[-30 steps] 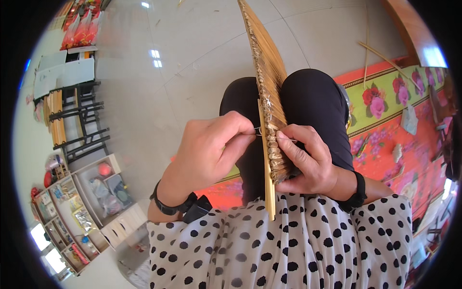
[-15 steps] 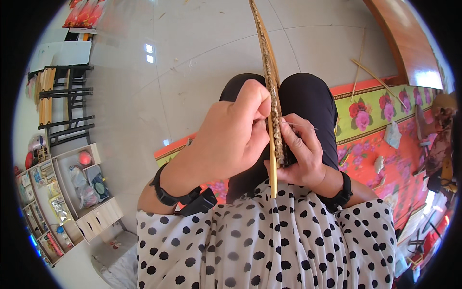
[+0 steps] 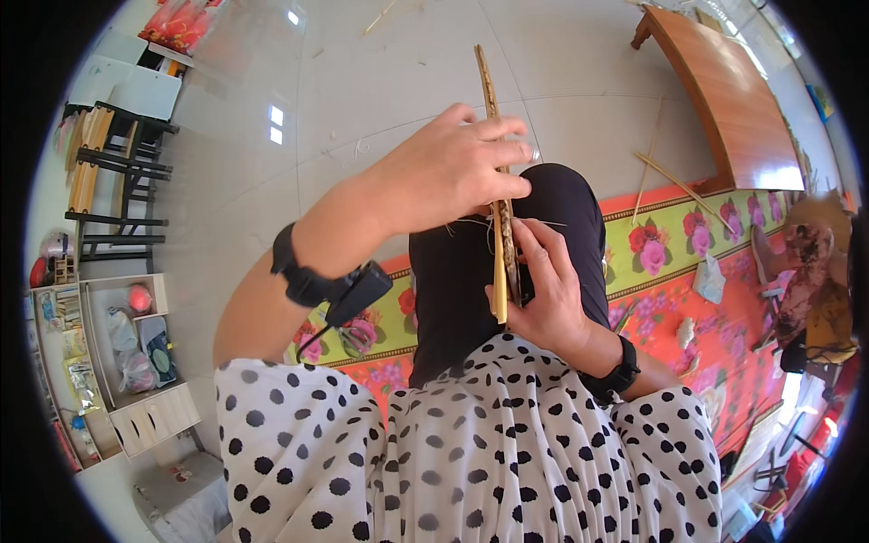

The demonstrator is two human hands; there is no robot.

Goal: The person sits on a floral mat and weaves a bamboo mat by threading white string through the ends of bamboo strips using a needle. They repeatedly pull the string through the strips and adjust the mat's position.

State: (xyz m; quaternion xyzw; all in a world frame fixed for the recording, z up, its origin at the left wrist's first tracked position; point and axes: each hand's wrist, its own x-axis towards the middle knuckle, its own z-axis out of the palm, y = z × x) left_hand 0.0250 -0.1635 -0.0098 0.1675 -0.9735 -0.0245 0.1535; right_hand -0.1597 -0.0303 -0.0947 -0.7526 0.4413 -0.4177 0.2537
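Note:
A long, narrow, tan-brown woven piece [image 3: 507, 231] with a braided-looking edge stands edge-on above my lap, pointing away from me. A smooth yellow strip [image 3: 500, 285] runs along its left side at the near end. My right hand [image 3: 550, 294] grips the near part from the right, fingers straight along one side and thumb low by the strip. Over the farther half reaches my left hand [image 3: 475, 167], its fingers apart across the edge; its palm side is hidden. Thin pale strands stick out near the middle, beside the right fingertips.
Patterned red and green floral matting [image 3: 652, 249] lies around my legs. A wooden bench [image 3: 724, 100] stands at the far right, with loose sticks [image 3: 688, 190] near it. Folded black-framed stools [image 3: 127, 181] and a shelf unit [image 3: 136, 353] line the left.
My left hand has moved away from me along the woven piece, and its closed fingers have spread apart. The piece's far end now appears lower in view. My right hand still grips the near part.

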